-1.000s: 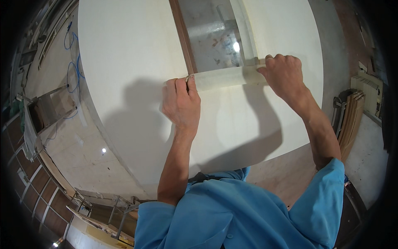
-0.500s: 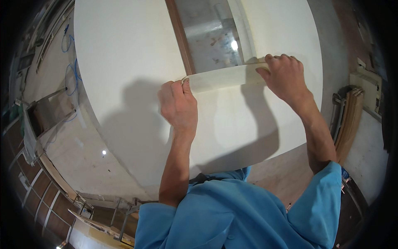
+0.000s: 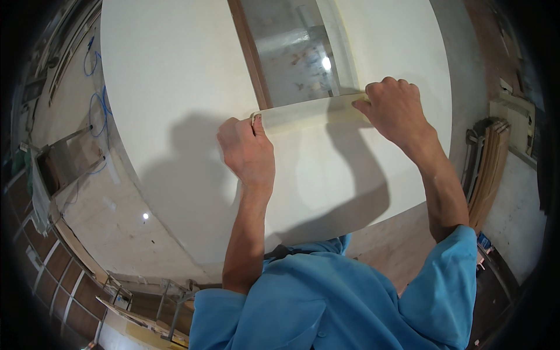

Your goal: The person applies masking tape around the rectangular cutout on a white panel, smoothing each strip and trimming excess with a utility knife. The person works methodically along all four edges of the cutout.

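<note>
A white door-like panel (image 3: pixel 181 76) lies in front of me with a glass window (image 3: pixel 291 58) set into it. Across the near end of that window stretches a wide strip of pale, slightly see-through tape (image 3: pixel 309 115). My left hand (image 3: pixel 248 149) is closed around the tape's left end, where a curled edge shows by the thumb; whether a roll sits inside the fist is hidden. At the right end, my right hand (image 3: pixel 396 111) pinches the tape between thumb and curled fingers. Similar pale tape (image 3: pixel 345 46) runs along the window's right side, while brown trim (image 3: pixel 249 52) borders the left.
Blue hose or cord (image 3: pixel 100 105) lies on the floor at left, near a metal-framed stand (image 3: pixel 70 157). Long wooden boards (image 3: pixel 490 169) lean at the right. Metal legs and boards (image 3: pixel 166 312) stand at the lower left.
Both hands have shifted slightly left and a little nearer to me with the tape. My right hand has turned slightly, and the tape between the hands looks a bit shorter.
</note>
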### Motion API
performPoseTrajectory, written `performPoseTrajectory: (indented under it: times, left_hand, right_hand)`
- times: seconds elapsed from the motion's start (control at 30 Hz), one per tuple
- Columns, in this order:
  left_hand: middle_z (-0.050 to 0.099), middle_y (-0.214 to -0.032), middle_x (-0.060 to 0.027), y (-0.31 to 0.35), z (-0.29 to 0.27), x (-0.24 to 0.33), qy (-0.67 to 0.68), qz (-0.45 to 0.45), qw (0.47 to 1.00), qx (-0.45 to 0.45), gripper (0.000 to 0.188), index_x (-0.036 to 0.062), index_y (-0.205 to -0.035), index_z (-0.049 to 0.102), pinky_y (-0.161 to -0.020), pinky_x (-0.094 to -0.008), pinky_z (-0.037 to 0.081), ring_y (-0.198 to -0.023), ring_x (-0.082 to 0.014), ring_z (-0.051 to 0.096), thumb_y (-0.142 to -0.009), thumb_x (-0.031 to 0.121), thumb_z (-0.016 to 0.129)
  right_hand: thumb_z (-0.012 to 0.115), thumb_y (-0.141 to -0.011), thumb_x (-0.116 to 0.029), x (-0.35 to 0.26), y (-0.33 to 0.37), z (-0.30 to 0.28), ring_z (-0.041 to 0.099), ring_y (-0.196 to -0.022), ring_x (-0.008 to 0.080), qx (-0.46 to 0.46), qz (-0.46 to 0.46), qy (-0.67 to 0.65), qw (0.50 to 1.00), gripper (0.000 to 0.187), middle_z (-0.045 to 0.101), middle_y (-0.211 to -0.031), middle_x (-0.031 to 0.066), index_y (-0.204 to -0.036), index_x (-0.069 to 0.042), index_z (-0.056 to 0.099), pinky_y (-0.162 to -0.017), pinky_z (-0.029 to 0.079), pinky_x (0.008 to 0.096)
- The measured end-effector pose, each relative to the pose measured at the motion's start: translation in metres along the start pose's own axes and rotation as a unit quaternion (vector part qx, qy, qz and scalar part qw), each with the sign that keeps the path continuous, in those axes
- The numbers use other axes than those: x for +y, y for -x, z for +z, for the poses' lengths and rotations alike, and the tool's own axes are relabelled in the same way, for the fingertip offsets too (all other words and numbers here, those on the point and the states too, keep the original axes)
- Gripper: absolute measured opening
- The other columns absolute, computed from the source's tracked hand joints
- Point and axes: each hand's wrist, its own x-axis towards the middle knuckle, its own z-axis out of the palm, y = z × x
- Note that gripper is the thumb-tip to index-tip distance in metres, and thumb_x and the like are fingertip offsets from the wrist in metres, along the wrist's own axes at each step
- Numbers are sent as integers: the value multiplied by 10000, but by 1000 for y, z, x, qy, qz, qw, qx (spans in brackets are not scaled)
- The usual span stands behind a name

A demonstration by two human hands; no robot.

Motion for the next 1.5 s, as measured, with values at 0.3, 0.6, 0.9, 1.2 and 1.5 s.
performPoseTrajectory:
  times: [0.3,0.6,0.9,1.2,1.5]
  left_hand:
    - [571,-1028,-132,9,0,-6,36,12,999,2,214,8,-920,555,-746,-446,487,-945,-324,567,-931,67,760]
    - [602,-1125,-162,10,-2,2,41,3,999,19,156,1,-1029,627,-832,-443,505,-1030,-339,599,-925,31,739]
    - [642,-1406,-112,16,13,56,53,288,952,-84,403,78,-1323,688,-1180,-540,334,-1389,-270,512,-946,218,705]
    - [628,-1488,3,13,33,85,26,371,905,-207,679,96,-1456,631,-1289,-531,195,-1489,-198,429,-947,545,644]
    - [616,-1504,7,15,41,83,74,371,905,-197,669,102,-1460,628,-1287,-512,224,-1469,-155,451,-958,544,632]
  right_hand:
    - [762,-876,-214,-9,-8,6,707,-760,323,-29,-29,49,998,189,687,-780,125,-773,-60,722,-643,511,456]
    - [766,-878,-250,-11,-8,12,730,-748,355,-10,-13,46,999,261,719,-778,176,-792,-4,760,-678,565,475]
    - [675,-871,-101,-9,1,19,730,-789,305,-28,-16,88,996,89,707,-813,105,-803,-96,733,-638,526,433]
    - [618,-952,-261,22,6,6,725,-770,358,-54,48,-20,997,270,734,-824,149,-844,-40,730,-720,556,468]
    - [682,-944,-284,37,7,-14,734,-782,358,-73,40,-91,992,286,748,-859,193,-966,-13,769,-737,574,459]
